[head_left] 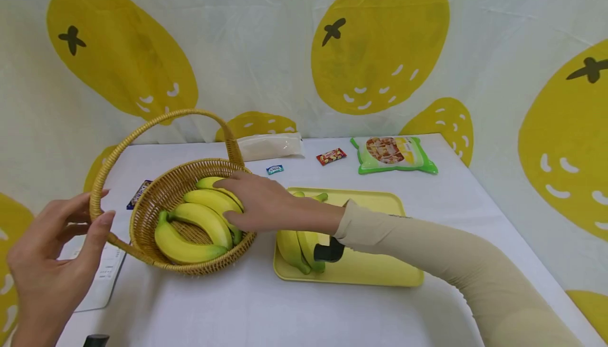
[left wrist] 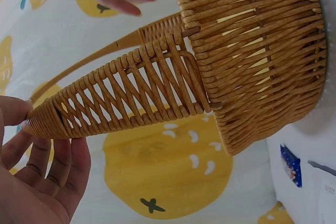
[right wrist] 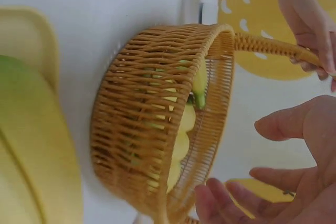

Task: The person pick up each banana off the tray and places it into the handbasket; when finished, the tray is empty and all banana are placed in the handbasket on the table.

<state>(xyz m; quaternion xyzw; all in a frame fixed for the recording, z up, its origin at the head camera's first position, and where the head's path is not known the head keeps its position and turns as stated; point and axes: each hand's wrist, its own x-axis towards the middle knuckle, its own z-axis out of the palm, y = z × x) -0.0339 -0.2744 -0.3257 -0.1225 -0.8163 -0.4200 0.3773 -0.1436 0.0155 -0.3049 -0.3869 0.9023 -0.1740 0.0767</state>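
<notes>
A round wicker basket (head_left: 159,191) stands on the table, tilted a little, with several yellow bananas (head_left: 201,220) lying side by side in it. My left hand (head_left: 57,252) grips the left side of its arched handle (head_left: 157,119), thumb on one face and fingers on the other. Over the basket's right rim reaches my right hand (head_left: 263,202); in the right wrist view its fingers (right wrist: 278,177) are spread, with nothing between them. More bananas (head_left: 290,249) lie on the left part of a pale yellow tray (head_left: 375,262), partly hidden under my right forearm.
Behind the tray lie a green-edged snack bag (head_left: 396,154), a red packet (head_left: 331,156), a small teal packet (head_left: 274,169) and a whitish pouch (head_left: 273,147). A dark blue packet (head_left: 139,195) and a flat white item (head_left: 102,278) are left of the basket.
</notes>
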